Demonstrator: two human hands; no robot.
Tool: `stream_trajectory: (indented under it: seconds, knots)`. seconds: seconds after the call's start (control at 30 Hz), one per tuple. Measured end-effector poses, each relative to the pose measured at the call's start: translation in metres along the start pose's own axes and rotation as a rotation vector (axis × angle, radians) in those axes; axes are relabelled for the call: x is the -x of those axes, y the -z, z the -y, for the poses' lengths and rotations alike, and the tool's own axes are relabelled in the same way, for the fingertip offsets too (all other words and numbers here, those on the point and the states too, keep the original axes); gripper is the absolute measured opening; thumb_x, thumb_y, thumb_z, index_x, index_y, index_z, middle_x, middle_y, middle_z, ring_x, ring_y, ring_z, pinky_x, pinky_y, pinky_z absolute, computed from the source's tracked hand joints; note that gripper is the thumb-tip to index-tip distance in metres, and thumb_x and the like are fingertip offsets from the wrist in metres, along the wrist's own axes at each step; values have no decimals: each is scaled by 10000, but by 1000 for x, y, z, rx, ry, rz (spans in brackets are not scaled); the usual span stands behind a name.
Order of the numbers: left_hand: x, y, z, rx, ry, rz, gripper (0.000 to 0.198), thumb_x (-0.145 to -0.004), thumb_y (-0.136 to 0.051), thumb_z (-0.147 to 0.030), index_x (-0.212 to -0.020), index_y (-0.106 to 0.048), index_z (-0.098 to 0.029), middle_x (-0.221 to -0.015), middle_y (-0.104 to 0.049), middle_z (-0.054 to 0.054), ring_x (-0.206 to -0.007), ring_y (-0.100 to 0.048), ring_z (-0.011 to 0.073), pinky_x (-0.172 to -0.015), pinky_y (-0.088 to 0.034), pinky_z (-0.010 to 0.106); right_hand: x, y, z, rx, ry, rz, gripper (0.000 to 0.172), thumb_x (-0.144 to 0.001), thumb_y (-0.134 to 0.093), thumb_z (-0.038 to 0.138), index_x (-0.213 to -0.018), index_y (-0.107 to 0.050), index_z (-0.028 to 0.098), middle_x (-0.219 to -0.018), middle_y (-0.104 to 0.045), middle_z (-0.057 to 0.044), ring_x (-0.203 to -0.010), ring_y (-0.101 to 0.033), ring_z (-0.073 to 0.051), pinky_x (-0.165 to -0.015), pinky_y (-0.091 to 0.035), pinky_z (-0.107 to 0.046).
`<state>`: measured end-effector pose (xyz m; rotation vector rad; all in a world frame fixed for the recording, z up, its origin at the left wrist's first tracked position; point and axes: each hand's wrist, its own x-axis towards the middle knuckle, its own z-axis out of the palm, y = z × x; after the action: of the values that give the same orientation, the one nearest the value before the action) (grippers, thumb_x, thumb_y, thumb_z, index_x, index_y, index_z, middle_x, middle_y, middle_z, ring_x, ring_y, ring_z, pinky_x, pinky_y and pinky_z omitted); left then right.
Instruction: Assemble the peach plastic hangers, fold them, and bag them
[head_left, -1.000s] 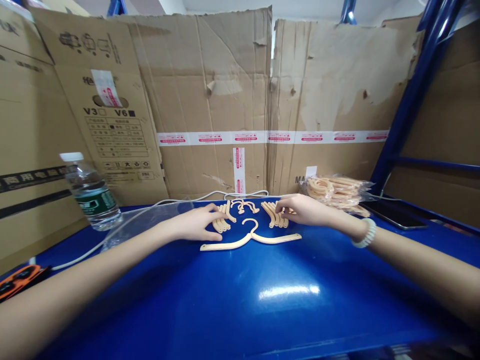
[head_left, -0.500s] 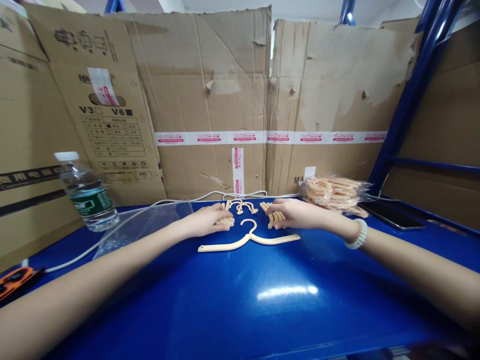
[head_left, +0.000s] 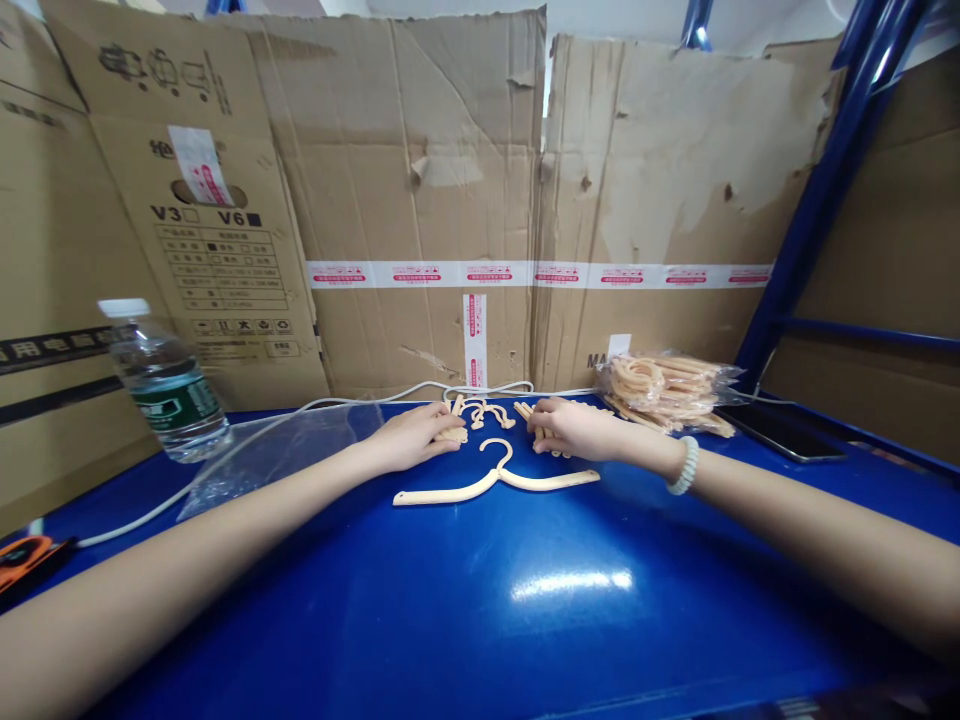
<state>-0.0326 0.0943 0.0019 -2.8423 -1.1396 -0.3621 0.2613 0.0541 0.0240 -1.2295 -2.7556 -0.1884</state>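
Note:
On the blue table (head_left: 480, 600) lies an assembled cream plastic hanger (head_left: 496, 481), hook pointing away from me. Just behind it, my left hand (head_left: 412, 438) is curled over a small bunch of cream hanger arms (head_left: 453, 432), fingers closed on them. My right hand (head_left: 572, 428), with a white bead bracelet at the wrist, is closed over a second bunch of hanger arms (head_left: 529, 415). Between the two hands rest a few loose cream hooks (head_left: 486, 411).
A clear bag of more cream hanger parts (head_left: 660, 388) sits at the back right beside a dark phone (head_left: 780, 430). A water bottle (head_left: 163, 382), an empty clear bag (head_left: 289, 445) and a white cable (head_left: 225, 455) lie left. Cardboard sheets (head_left: 420, 200) wall the back.
Both hands have curled from resting on the spread-out hanger arms to gripping them in bunches, and drew slightly inward. The assembled hanger has not moved.

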Motion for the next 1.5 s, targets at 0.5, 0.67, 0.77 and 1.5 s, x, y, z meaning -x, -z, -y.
stream_trajectory:
  seconds: [0.5, 0.67, 0.77, 1.5]
  knots:
    - [73, 34, -62, 118, 16, 71, 197, -815, -551, -234, -1001, -616, -225, -949, -641, 21, -855, -601, 196, -739, -455, 295, 62, 11, 3, -314, 0, 72, 135, -836, -663, 294, -859, -691, 164, -831, -680, -38, -749, -609, -168, -675, -453, -270]
    - [70, 20, -49, 148, 6, -1, 152, -887, -463, -223, -905, -613, -208, -874, -624, 27, -792, -575, 175, -710, -429, 279, 58, 1, -2, -300, -60, 30, 67, -842, -628, 209, -826, -674, 163, -800, -664, -35, -699, -600, -160, -635, -441, -261]
    - [65, 13, -40, 152, 10, -62, 144, -887, -477, -243, -894, -614, -200, -860, -623, 33, -785, -569, 177, -714, -428, 286, 55, -2, -2, -263, -72, -15, 53, -842, -617, 170, -814, -661, 160, -802, -662, -43, -717, -602, -170, -666, -446, -273]
    - [38, 31, -4, 30, 6, -115, 196, -833, -511, -224, -964, -648, -173, -958, -711, 65, -877, -657, 214, -806, -501, 329, 37, 0, -3, 6, -71, -273, 132, -881, -559, 174, -774, -632, 152, -794, -648, -95, -817, -567, -234, -735, -441, -322]
